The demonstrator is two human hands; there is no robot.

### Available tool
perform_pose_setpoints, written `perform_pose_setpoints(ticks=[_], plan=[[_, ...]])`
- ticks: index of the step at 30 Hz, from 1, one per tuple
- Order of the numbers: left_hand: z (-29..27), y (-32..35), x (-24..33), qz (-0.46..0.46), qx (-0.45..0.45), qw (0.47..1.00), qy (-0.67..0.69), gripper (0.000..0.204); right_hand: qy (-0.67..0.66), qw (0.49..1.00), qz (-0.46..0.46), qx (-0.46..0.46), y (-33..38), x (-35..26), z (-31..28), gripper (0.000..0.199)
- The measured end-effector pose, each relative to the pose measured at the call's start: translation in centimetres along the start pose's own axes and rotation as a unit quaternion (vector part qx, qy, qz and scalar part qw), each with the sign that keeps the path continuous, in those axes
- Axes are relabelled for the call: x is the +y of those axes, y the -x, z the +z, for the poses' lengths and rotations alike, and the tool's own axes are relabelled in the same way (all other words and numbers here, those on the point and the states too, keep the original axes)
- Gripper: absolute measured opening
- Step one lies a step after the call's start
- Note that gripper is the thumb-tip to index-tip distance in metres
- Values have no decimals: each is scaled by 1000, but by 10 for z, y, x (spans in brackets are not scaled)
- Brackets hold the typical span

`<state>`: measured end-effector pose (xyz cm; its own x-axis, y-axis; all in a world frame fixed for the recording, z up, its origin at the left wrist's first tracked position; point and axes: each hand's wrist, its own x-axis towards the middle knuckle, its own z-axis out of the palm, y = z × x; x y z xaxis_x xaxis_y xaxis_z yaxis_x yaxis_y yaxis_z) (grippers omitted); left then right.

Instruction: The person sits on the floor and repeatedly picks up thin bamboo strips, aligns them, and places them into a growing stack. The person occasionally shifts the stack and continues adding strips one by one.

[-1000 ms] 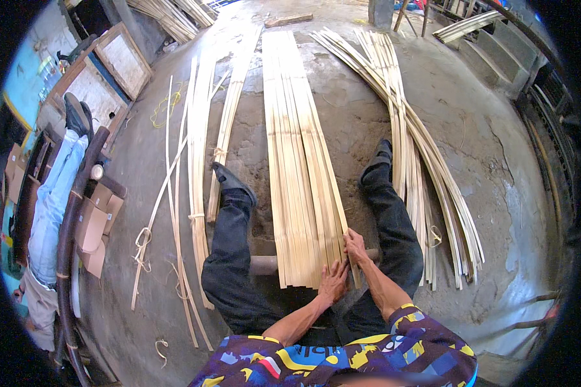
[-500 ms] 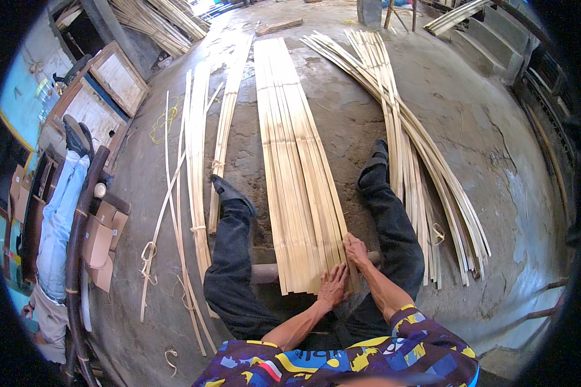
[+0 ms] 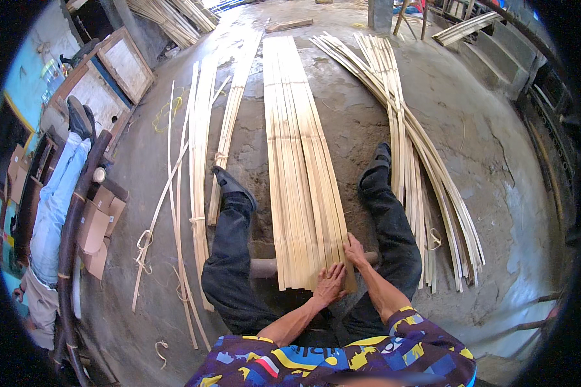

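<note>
A long row of pale bamboo slats [image 3: 297, 187] lies side by side between my outstretched legs, its near end close to my lap. My left hand [image 3: 330, 284] rests on the near end of the slats, fingers spread and lying flat. Just beyond it, my right hand [image 3: 355, 250] grips the outermost slat at the row's right edge, its fingers partly hidden by the hand itself. Under the near part of the slats runs a round log [image 3: 263, 267], crosswise between my legs.
Loose and tied bamboo strips [image 3: 200, 187] lie to the left. A crossed pile of strips [image 3: 426, 174] is on the right. Another person in light blue jeans [image 3: 61, 200] is at the far left, near a dark pole [image 3: 74, 226] and cardboard box [image 3: 100, 226]. Steps [image 3: 497, 58] rise at the back right.
My view has tilted and shifted slightly. Both hands stay at the near right corner of the bamboo slats, with hardly any movement against them.
</note>
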<state>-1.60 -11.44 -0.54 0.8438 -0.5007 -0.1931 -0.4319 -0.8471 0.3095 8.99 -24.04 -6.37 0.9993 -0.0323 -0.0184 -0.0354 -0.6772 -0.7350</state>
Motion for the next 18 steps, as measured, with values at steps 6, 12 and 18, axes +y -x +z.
perform_pose_setpoints(ticks=[6,12,18], plan=[[8,1,-6,17,21,999,-41,77,-75,982,142,-101,-5,-19,-18,39],[9,-1,-2,13,27,999,-20,80,-101,965,201,-137,-4,-16,-22,40],[1,-3,1,-7,14,1000,12,82,9,1000,-3,-21,0,-2,-9,44]])
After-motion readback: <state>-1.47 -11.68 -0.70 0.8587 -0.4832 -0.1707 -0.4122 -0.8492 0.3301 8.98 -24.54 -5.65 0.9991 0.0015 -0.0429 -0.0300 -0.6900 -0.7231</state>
